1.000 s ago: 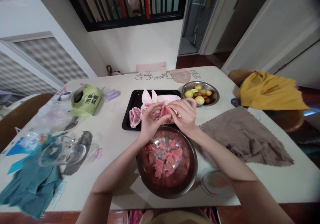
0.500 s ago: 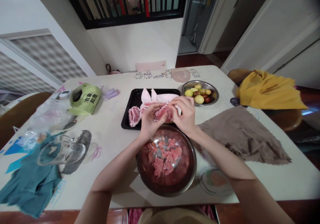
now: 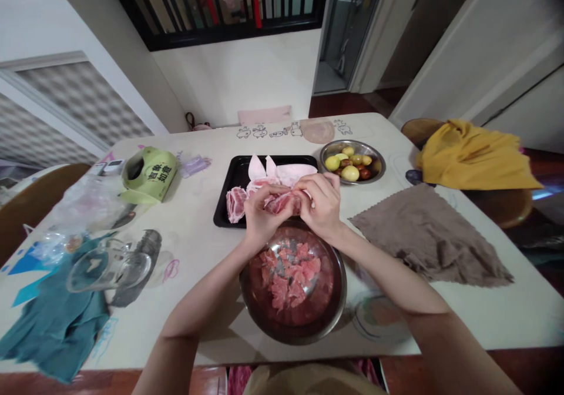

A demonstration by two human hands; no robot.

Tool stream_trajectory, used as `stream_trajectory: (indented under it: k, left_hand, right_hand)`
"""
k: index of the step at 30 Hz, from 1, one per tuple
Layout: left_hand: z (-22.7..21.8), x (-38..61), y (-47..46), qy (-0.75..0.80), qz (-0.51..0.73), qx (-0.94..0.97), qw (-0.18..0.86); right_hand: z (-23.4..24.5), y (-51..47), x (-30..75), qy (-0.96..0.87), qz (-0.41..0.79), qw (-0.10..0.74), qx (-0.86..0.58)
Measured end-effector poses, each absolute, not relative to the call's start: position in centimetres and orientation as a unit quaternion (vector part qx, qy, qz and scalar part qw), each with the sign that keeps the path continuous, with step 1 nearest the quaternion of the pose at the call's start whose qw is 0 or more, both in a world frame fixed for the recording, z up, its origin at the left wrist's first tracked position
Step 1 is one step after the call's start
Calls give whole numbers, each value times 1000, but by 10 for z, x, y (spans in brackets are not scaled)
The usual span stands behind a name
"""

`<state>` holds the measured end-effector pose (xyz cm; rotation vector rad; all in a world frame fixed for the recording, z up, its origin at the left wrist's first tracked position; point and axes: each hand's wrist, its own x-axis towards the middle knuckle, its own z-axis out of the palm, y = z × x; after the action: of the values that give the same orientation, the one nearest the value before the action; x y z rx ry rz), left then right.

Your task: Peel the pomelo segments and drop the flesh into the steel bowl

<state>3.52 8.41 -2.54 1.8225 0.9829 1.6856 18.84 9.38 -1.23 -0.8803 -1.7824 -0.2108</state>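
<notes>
Both hands meet above the near edge of a black tray (image 3: 225, 190), around a piece of pink pomelo (image 3: 278, 203). My left hand (image 3: 261, 216) grips its left side, and the fingers of my right hand (image 3: 321, 206) pinch its right side. Below them stands a steel bowl (image 3: 247, 308) with several peeled chunks of pomelo flesh (image 3: 287, 289) in it. In the tray lie another pomelo chunk (image 3: 236, 202) at the left and pale peel pieces (image 3: 296, 173) at the back. My fingers partly cover the held piece.
A smaller steel bowl of fruit (image 3: 350, 174) stands at the back right. On the right lies a brown cloth (image 3: 427, 236). At the left are a clear glass pitcher (image 3: 103, 268), a teal cloth (image 3: 66, 318), a plastic bag (image 3: 88, 198) and a green paper visor (image 3: 154, 174).
The fingers of my right hand have shifted slightly inward and down on the pomelo piece, and both hands have drawn closer together. The bowls and tray stay in place.
</notes>
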Motion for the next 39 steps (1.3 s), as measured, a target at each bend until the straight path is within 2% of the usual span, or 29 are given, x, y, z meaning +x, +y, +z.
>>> stream_trajectory:
  k: [5, 10, 15, 19, 23, 27, 33, 39]
  left_hand:
    - [-23, 36, 82, 372, 591, 673, 242]
    - [-21, 36, 84, 354, 570, 672, 313]
    - [-22, 35, 88, 324, 553, 674, 367]
    - [-22, 37, 88, 312, 563, 670, 370]
    - [-22, 36, 89, 329, 593, 653, 338]
    - [-21, 29, 92, 324, 594, 648, 351]
    - [-14, 21, 94, 306, 568, 677, 354]
    - [-7, 24, 88, 320, 584, 663, 342]
  right_hand:
    - [-12, 94, 189, -747, -97, 540, -374]
    - [-10, 96, 191, -747, -99, 536, -379]
    - [-8, 97, 193, -752, -74, 533, -381]
    - [-7, 97, 194, -755, -49, 534, -378]
    - [-2, 98, 194, -752, -1, 551, -362]
    - [5, 96, 195, -767, 52, 547, -330]
    - [14, 89, 197, -734, 192, 558, -336]
    - [13, 86, 195, -719, 217, 570, -334]
